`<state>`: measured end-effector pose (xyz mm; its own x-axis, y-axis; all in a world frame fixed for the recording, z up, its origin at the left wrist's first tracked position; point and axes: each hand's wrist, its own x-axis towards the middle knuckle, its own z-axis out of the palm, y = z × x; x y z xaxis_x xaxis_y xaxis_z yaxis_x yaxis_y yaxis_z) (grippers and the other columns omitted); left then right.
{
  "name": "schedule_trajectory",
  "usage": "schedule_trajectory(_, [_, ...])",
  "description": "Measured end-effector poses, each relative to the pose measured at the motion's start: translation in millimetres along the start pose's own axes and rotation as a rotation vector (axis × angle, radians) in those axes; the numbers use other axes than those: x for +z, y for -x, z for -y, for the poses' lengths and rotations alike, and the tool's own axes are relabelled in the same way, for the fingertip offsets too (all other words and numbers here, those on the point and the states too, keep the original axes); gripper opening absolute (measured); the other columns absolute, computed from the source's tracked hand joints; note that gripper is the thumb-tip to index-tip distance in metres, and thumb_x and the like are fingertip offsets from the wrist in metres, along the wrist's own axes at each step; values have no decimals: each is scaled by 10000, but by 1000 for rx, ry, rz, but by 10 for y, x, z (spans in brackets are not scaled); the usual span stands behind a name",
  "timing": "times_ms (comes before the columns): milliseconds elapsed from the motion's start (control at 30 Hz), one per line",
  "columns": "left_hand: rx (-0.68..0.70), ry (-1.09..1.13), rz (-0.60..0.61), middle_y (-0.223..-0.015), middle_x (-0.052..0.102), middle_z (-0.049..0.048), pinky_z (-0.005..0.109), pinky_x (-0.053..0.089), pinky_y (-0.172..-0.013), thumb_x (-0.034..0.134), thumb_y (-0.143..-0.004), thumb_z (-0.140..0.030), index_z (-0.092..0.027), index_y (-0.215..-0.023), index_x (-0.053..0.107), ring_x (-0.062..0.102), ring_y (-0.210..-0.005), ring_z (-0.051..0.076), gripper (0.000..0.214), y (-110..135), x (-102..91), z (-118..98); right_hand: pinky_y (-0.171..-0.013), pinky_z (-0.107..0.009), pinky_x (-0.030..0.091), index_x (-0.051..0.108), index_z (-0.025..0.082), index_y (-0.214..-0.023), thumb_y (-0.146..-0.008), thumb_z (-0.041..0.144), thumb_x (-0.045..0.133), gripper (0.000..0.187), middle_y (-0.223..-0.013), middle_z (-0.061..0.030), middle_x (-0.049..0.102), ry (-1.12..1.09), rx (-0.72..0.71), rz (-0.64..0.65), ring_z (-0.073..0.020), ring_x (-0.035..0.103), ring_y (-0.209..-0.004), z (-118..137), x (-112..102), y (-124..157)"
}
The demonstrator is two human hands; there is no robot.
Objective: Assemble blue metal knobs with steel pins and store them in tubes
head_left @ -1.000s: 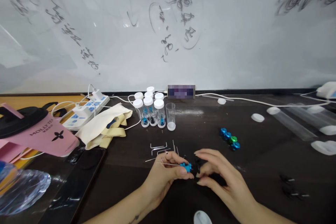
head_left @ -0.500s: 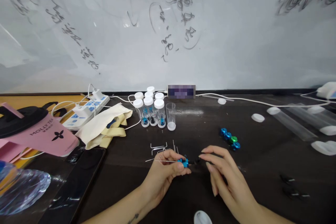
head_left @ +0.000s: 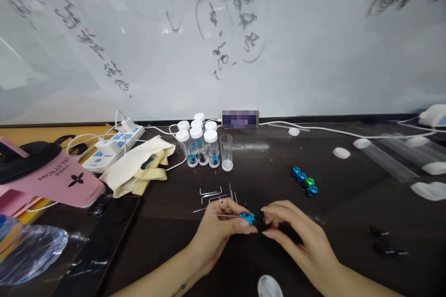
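Closest lies a white cap (head_left: 270, 286) on the dark table (head_left: 265, 181). Beyond it, the person's left hand (head_left: 226, 223) pinches a small blue part (head_left: 247, 217) between thumb and fingers. The right hand (head_left: 294, 227) bends its fingers narrowly around the black piece (head_left: 259, 217) at the blue part's right end; whether they grip or merely touch it, one cannot tell. Bent metal keys (head_left: 210, 193) lie just past the left hand. Farther off, capped clear tubes (head_left: 197, 146) stand before a whiteboard (head_left: 313, 55).
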<state>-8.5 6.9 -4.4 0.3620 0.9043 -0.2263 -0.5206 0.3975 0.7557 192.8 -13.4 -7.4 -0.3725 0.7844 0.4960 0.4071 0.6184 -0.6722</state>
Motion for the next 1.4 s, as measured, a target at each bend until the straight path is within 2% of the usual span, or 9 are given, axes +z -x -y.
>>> schedule_trajectory(400, [-22,-12,41,-645,719,29,196,513,-618,849,-585,-106,-115,-732,684,682,-585,122,221,8,-9,21,-646,-227,526,578,223,-1102,-899,90,582,243,-885,-20,632,3,-7,-21,-132,631,-728,27,-9,-3])
schedule_trajectory(1067, [-36,-25,36,-623,718,40,193,510,-601,848,-584,-116,-113,-728,687,684,-583,129,216,15,-6,-1,-631,-223,525,568,238,-1114,-902,135,594,236,-809,7,654,11,-5,-45,-126,639,-668,18,16,-6])
schedule_trajectory(1233, [-34,-33,39,-625,713,38,200,511,-610,847,-589,-119,-111,-738,686,684,-588,133,220,2,-21,16,-622,-215,517,580,235,-1057,-900,130,594,190,-798,12,646,17,19,-21,-120,631,-663,31,12,-11])
schedule_trajectory(1400, [-35,-34,33,-649,713,42,203,510,-602,857,-578,-136,-106,-722,683,674,-579,127,228,5,-13,10,-621,-218,528,567,236,-1092,-899,166,605,209,-808,6,655,7,20,-11,-125,636,-661,11,11,-4])
